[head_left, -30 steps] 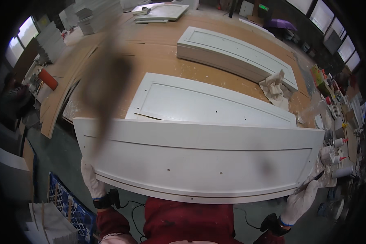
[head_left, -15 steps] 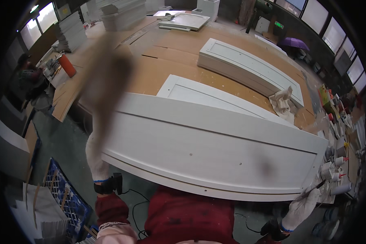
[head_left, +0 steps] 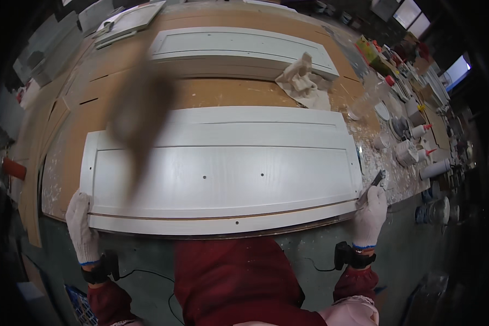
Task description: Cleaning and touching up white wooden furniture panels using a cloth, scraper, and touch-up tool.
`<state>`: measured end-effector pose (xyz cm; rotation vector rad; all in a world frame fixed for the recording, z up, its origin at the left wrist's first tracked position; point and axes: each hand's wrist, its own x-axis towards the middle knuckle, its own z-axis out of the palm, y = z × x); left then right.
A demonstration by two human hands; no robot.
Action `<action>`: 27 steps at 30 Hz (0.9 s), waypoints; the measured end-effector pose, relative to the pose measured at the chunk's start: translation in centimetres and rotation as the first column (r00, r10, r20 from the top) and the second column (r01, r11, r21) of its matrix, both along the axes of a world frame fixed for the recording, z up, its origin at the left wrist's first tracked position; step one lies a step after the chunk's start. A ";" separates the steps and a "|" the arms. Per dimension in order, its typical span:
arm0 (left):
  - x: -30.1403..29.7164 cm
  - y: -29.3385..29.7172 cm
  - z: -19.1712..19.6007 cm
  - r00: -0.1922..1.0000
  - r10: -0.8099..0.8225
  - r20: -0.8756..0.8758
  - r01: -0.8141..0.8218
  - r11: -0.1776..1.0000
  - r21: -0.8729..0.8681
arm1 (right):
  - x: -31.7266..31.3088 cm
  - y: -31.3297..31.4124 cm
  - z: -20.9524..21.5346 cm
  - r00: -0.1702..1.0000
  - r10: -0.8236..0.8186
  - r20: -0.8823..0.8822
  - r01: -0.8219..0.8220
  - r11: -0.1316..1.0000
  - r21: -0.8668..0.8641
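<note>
A long white panel (head_left: 228, 187) with a recessed centre and small dark holes lies along the table's front edge. It partly covers a second white panel (head_left: 255, 115) behind it. My left hand (head_left: 81, 224), in a white knit glove, is closed round the left end of the front panel near its near corner. At the other end my gloved right hand (head_left: 371, 214) is closed at the near right corner, with a small dark tool (head_left: 378, 177) sticking up out of it. The tool's kind is hard to make out. A blurred brown patch hides part of the panel's left half.
Further back stands a stack of white panels (head_left: 239, 46) with a crumpled cream cloth (head_left: 304, 84) at its right end. Bottles and tubs (head_left: 407, 152) crowd the right side. An orange cylinder (head_left: 14, 168) is at far left. A cable (head_left: 146, 270) hangs below.
The front panel has come down level over the table edge, and its left end has swung nearer. Both hands have stayed at its ends. My view has turned to the right.
</note>
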<state>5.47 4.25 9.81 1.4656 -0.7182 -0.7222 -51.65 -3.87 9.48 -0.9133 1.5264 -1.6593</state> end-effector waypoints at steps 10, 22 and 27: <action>1.9 -3.4 -1.2 0.982 -0.082 0.168 0.019 0.938 0.347 | 1.3 -2.5 1.9 0.967 -0.069 -0.246 0.093 0.992 0.087; 0.7 -3.6 -0.4 0.963 -0.082 0.258 -0.011 0.940 0.342 | 2.4 -7.8 3.2 0.960 0.032 -0.280 0.005 0.991 0.131; 0.7 -4.4 1.5 0.554 -0.337 0.761 -0.345 0.739 0.579 | 0.9 -8.4 4.2 0.983 -0.075 -0.168 0.092 0.991 0.097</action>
